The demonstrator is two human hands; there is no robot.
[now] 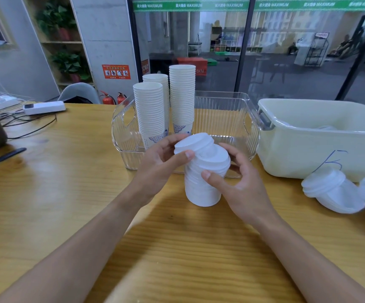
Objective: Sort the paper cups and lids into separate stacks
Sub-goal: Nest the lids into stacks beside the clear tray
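Our left hand pinched a single white lid between thumb and curled fingers, holding it tilted at the top of the lid stack. Our right hand curled round that stack, thumb pressed on its front and fingers behind it. The stack stood upright on the wooden table, just in front of the clear plastic bin. Inside the bin, at its left end, stood three tall stacks of paper cups. To the right sat a cream tub with something white partly hidden inside, and near it more lids lay tipped on the table.
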